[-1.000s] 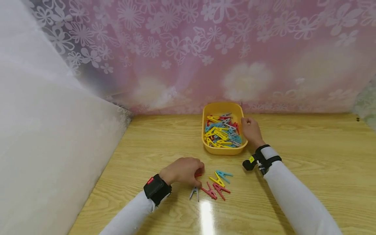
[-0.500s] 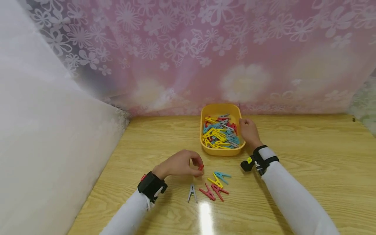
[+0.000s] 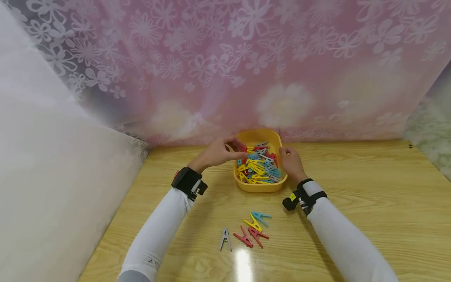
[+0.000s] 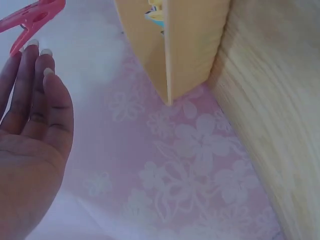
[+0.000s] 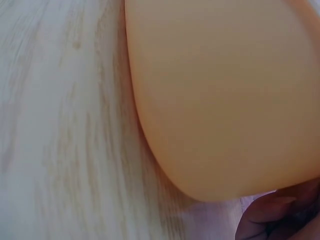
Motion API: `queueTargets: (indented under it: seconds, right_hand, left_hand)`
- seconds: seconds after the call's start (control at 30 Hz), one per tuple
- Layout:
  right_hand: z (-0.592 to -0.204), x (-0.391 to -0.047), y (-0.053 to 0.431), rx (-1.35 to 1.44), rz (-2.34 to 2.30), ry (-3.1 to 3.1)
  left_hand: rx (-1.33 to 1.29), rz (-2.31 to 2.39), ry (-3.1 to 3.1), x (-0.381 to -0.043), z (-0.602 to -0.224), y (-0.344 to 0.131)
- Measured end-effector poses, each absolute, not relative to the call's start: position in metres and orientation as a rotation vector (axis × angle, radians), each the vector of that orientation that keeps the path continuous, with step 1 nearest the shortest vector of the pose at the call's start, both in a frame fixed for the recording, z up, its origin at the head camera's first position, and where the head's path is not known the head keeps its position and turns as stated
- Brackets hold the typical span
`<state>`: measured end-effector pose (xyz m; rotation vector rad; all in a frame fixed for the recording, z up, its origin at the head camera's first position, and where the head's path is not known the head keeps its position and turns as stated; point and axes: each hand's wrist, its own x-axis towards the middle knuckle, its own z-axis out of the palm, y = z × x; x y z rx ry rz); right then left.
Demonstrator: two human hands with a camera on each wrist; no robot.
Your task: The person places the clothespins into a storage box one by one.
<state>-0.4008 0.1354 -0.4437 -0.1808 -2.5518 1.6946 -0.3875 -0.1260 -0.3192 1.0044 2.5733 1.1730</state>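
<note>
My left hand point(image 3: 220, 152) pinches a red clothespin point(image 3: 244, 153) over the left side of a yellow plastic tub point(image 3: 258, 188). In the left wrist view the red clothespin point(image 4: 37, 17) sits at the fingertips, above the tub's floor level and apart from its wall point(image 4: 195, 45). The tub holds a heap of yellow, blue, red and grey clothespins point(image 3: 258, 168). At the tub's right side my right hand point(image 3: 292, 163) grips the rim with curled fingers. The right wrist view has the tub's outer wall point(image 5: 225, 100) large, with curled fingers point(image 5: 270, 215) at the lower right.
On the wooden table point(image 3: 352, 188) in front of the tub lie a blue clothespin point(image 3: 261, 217), a yellow one point(image 3: 253, 223), two red ones point(image 3: 256, 235) and a grey one point(image 3: 225, 239). A pink flowered curtain point(image 3: 218, 70) hangs behind, a white sheet point(image 3: 53, 156) at left.
My left hand has picked a red clothespin off the table and carried it forward and up to the tub. The right hand has stayed at the tub's side.
</note>
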Motion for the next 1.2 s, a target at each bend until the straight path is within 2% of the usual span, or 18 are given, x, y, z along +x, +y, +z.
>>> queueTargets:
  seconds: [0.3, 0.6, 0.9, 1.2]
  right_hand:
    - [-0.449, -0.398, 0.129, -0.2, 1.715, -2.577]
    - [-0.451, -0.398, 0.132, -0.215, 1.676, -2.603]
    - [-0.444, -0.402, 0.131, -0.255, 1.718, -2.571]
    - [-0.442, -0.403, 0.134, -0.26, 1.705, -2.564]
  left_hand:
    - [0.857, 1.303, 2.639, -0.404, -0.34, -0.103]
    - [0.81, 1.259, 2.658, -0.394, -0.357, -0.123]
    - [0.742, 0.9, 2.721, -0.349, -0.376, -0.17]
    - [0.609, 0.575, 2.675, -0.274, -0.389, -0.182]
